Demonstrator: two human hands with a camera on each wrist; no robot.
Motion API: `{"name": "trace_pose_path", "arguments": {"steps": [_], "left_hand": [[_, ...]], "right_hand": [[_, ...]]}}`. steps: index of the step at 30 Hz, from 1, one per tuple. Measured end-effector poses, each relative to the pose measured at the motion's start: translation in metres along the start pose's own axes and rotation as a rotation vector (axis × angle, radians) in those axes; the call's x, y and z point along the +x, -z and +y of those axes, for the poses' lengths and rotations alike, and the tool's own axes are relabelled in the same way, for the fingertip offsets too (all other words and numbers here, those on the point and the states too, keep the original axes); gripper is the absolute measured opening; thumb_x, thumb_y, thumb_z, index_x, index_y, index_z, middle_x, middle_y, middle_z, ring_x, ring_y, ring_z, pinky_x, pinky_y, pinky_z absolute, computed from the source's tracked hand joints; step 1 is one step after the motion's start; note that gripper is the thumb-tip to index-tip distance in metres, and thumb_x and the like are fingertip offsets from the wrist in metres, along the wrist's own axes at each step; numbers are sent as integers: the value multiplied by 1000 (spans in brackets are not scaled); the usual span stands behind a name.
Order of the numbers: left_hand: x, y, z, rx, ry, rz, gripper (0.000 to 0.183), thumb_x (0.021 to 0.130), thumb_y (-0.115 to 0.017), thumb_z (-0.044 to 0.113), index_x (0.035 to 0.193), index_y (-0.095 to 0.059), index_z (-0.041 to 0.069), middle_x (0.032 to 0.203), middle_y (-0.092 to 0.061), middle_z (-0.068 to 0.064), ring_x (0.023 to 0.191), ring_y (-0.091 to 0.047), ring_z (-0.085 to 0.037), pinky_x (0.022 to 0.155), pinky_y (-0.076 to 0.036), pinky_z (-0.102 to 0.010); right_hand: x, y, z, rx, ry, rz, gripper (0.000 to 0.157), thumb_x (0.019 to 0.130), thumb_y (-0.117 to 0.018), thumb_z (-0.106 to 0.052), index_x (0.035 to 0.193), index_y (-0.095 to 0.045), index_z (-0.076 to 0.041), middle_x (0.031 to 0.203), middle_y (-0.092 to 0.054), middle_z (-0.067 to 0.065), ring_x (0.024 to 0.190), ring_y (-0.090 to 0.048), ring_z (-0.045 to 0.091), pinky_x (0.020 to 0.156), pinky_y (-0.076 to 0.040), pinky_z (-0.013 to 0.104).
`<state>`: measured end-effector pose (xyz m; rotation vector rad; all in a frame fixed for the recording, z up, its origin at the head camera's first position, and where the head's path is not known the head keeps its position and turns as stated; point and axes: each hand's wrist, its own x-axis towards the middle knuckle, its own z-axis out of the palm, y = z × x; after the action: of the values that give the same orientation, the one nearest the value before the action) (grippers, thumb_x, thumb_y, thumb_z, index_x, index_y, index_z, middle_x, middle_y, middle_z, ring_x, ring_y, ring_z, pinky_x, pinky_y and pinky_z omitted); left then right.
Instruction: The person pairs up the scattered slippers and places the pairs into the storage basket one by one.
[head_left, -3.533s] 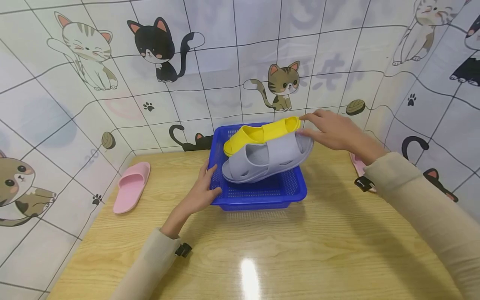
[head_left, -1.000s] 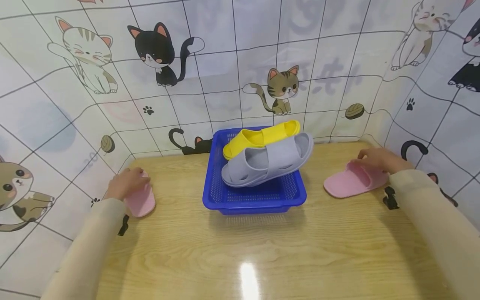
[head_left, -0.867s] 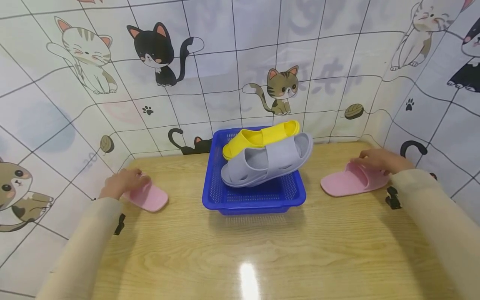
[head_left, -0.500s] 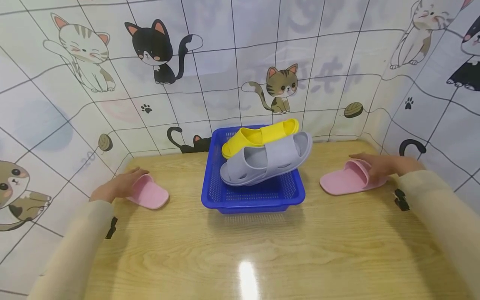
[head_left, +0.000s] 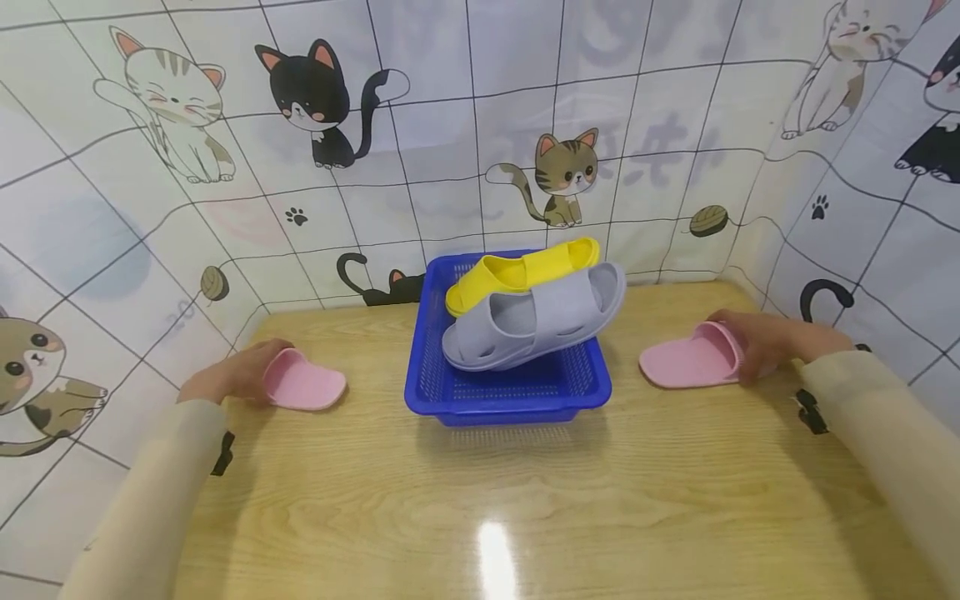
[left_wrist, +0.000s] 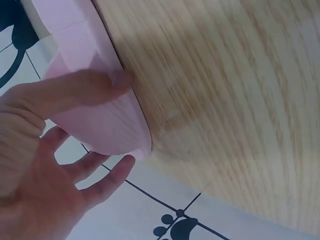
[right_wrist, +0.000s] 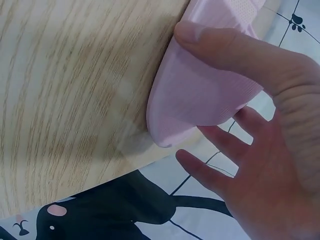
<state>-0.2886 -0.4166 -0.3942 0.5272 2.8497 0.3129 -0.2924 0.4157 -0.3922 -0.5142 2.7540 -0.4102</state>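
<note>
At the table's left, my left hand (head_left: 234, 375) holds a pink slipper (head_left: 309, 387) by its toe end, the heel pointing toward the basket. The left wrist view shows the thumb on the sole's edge and the fingers along the far side of the slipper (left_wrist: 107, 125). On the right, my right hand (head_left: 772, 340) holds a matching pink slipper (head_left: 684, 363) the same way. In the right wrist view its thumb presses the edge of the slipper (right_wrist: 190, 90); part of the fingers is hidden behind it. Both slippers lie on the table.
Between the hands stands a blue plastic basket (head_left: 506, 408). A grey clog-style sandal (head_left: 566, 308) and a yellow one (head_left: 480, 287) lean in it, heels up over the right rim. Cat-printed walls (head_left: 450, 167) border the wooden table (head_left: 450, 492) behind and at both sides.
My hands have left the basket and grey sandal and gone to the pink slippers. The left slipper has turned, its heel now toward the basket. Both hands have shifted to the toe ends.
</note>
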Motion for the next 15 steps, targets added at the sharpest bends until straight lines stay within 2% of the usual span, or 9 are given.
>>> {"name": "trace_pose_path", "arguments": {"steps": [3, 7, 11, 15], "left_hand": [[2, -2, -3, -31, -19, 38, 101, 57, -94, 8, 141, -42, -9, 138, -53, -33, 126, -52, -50, 110, -39, -69], [2, -2, -1, -104, 21, 89, 106, 60, -97, 22, 141, -36, -9, 134, -53, -32, 119, -56, -45, 106, -45, -64], [2, 0, 6, -202, 37, 148, 102, 67, -96, 23, 142, -33, -6, 136, -48, -30, 120, -53, -42, 105, -44, -59], [6, 3, 14, -243, -1, 214, 98, 69, -96, 22, 143, -36, -3, 138, -47, -27, 122, -49, -39, 105, -43, -54]], "right_hand": [[-1, 0, 1, 14, -2, 15, 108, 51, -94, -9, 145, -42, 2, 134, -57, 25, 112, -56, 36, 100, -47, 62], [1, 4, 4, 6, 24, 68, 107, 50, -95, -12, 143, -45, 0, 133, -60, 19, 114, -57, 33, 102, -47, 57], [-2, 11, 6, -46, 35, 121, 107, 50, -98, -19, 142, -46, -2, 131, -62, 19, 113, -60, 34, 98, -50, 58], [-8, 21, 1, -87, 44, 180, 107, 51, -99, -23, 141, -46, -1, 127, -63, 22, 109, -61, 37, 89, -54, 59]]}}
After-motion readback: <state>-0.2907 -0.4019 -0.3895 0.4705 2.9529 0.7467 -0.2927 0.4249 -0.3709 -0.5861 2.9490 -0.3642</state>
